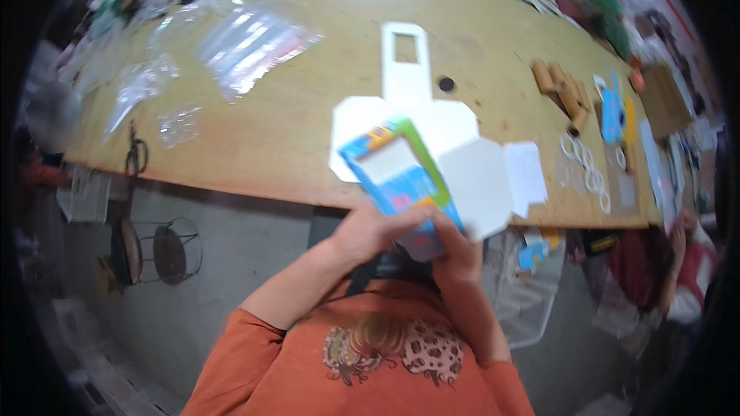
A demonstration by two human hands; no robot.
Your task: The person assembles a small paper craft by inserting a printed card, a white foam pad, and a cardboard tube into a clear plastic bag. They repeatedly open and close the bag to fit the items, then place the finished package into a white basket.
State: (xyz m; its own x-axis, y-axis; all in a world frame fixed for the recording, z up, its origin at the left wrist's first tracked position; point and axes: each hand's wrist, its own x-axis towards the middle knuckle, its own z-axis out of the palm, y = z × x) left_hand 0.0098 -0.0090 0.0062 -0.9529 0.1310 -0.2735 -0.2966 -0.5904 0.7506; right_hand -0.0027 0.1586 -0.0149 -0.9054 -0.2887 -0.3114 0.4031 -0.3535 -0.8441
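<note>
Both my hands grip a blue, green and yellow printed cardboard box (408,185) with a window cut in its front, tilted over the table's near edge. My left hand (368,233) is closed on its lower left side. Along the lower right side, my right hand (456,250) is closed, with the thumbs close together on the front. Beneath and beyond the box, a flat white card blank (451,119) lies on the table, with a windowed strip pointing away from me. Another pale card blank (474,189) sits by my right hand, partly over a white sheet (526,177).
Brown cardboard tubes (566,92), white rings (590,173) and a blue printed card (611,112) lie to the right. A black disc (446,84) is beyond the blank. Clear plastic bags (250,50) and scissors (136,152) lie left. A co-worker's hand (680,235) shows far right.
</note>
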